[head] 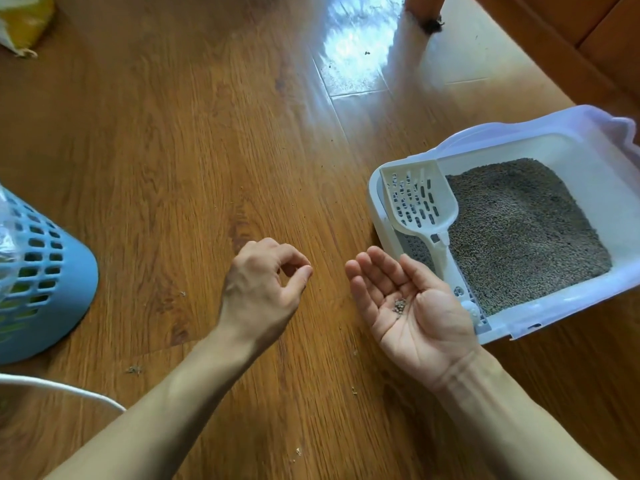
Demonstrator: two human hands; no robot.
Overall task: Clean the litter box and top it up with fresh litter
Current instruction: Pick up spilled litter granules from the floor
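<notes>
Stray-pellet pickup in hand, by the look of it: tidying the floor (180, 140) round the box (588, 133).

Left hand (263, 292) palm down just above the boards, thumb and forefinger closed to a ring, the other fingers curled; whether a pellet sits in the pinch, cannot tell, too small to see. Right hand (412, 306) palm up, fingers relaxed and cupped, a small heap of pellets (399, 304) lying loose in the palm, nothing clenched round them.

Box at right on the floor, just beyond the right hand, grey litter (519, 230) spread across its tray. Scoop (420, 202) propped in the near left corner, handle toward the right hand, untouched.

Specks scattered on the boards near both forearms. Blue bin (52, 285) with a clear liner well off to the left. Yellow bag (24, 19) at far top left, possibly fresh litter; unconfirmed.

Next move, judged: transfer from pinch to palm if anything held, keep palm level, gather remaining specks, then tip the handful into bin or box. Topping up not yet begun, apparently.
</notes>
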